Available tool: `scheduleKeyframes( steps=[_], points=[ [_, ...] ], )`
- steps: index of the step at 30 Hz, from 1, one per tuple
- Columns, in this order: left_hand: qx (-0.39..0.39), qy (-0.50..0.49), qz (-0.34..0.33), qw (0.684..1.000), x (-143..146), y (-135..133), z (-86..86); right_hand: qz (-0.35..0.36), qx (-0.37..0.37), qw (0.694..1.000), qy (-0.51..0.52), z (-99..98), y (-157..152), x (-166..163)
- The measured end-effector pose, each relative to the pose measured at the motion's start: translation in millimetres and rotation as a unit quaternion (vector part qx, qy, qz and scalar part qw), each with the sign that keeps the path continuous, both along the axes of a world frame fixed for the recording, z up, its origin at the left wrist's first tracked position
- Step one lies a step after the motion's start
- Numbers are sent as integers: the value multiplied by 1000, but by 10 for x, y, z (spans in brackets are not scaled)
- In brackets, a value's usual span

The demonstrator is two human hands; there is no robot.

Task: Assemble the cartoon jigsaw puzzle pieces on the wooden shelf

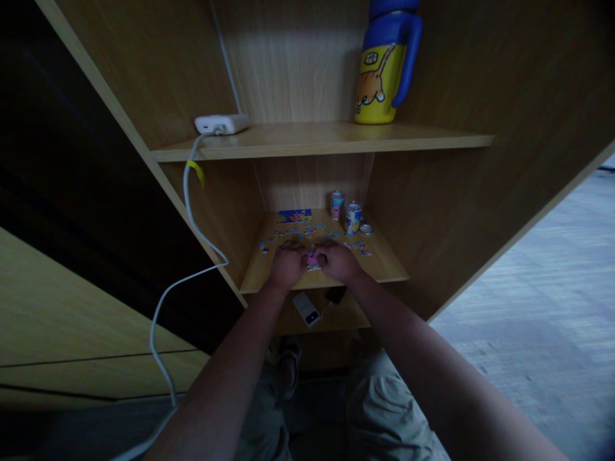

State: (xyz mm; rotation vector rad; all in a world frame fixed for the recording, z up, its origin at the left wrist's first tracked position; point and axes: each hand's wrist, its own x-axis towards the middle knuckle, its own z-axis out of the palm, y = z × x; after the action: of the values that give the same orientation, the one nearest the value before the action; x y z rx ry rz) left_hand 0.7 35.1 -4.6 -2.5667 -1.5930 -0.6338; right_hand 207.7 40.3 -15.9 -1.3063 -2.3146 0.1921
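Observation:
My left hand [287, 262] and my right hand [339, 260] rest side by side on a low wooden shelf [384, 266], fingers curled. Between their fingertips sits a small pink cluster of jigsaw pieces [312, 259], and both hands pinch it. Several loose puzzle pieces [298, 234] lie scattered on the shelf behind the hands. A flat blue and yellow picture card [295, 216] lies at the back of the shelf.
Two small printed tins [344, 211] and a round lid [366, 228] stand at the shelf's back right. A white power adapter [221, 123] with a cable [187, 192] and a blue-yellow bottle [387, 61] sit on the upper shelf. A power bank [307, 308] lies below.

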Motion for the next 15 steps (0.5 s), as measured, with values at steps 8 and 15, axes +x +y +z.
scheduleKeyframes(
  steps=[8,15],
  points=[
    [2,9,-9,1000,18,-12,13,-11,0,1000,-8,8,-13,-9],
    [6,8,-10,1000,19,-17,0,-13,-6,1000,-10,21,-19,-7]
  ],
)
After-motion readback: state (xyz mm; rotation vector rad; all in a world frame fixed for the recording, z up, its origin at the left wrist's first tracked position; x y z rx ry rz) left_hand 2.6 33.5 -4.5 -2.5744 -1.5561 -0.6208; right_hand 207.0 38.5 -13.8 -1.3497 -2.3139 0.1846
